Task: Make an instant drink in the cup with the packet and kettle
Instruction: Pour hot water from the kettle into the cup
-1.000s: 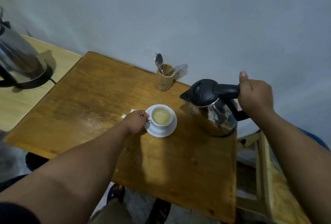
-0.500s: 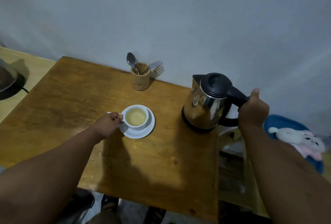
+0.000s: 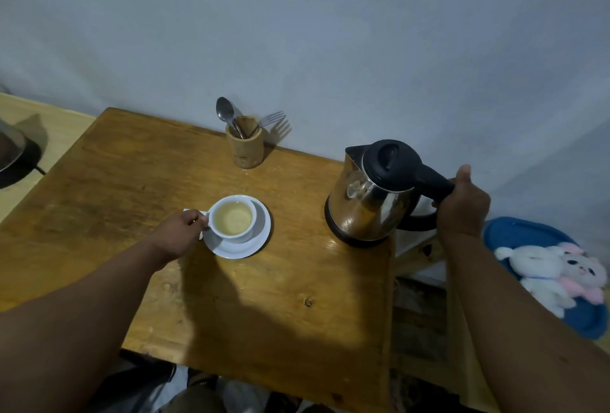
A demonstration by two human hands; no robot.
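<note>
- Cup (image 3: 233,218): white, standing upright on a white saucer (image 3: 255,242) near the middle of the wooden table (image 3: 115,188); it holds a pale yellowish liquid that reaches close to the rim.
- Left hand (image 3: 180,234): placed at the left side of the cup, fingers curled narrowly and pinched on the cup handle; the handle itself is mostly hidden by the fingertips.
- Packet (image 3: 194,213): only a small white edge shows, lying flat on the table under and behind the left hand, just left of the saucer; whether it is opened cannot be told.
- Kettle (image 3: 369,201): stainless-steel body with black lid and black base ring, standing upright on the right part of the table, near the right edge, spout pointing toward the wall; lid closed.
- Right hand (image 3: 463,204): wrapped around the black kettle handle, fingers closed on it and thumb raised along the top of the handle.
- Utensil holder (image 3: 246,148): bamboo cylinder at the back edge of the table against the wall, holding a spoon (image 3: 225,112) and a fork (image 3: 272,118), both leaning outward.
- Second kettle (image 3: 11,152): partly cut off at the left edge, on a lighter side table (image 3: 62,122) beside the main one.
- Plush toy (image 3: 558,270): white and pink, lying on a blue cushion (image 3: 515,231) to the right of the table, below table level.
- Wall (image 3: 330,33): plain, pale grey-blue, directly behind the table.
</note>
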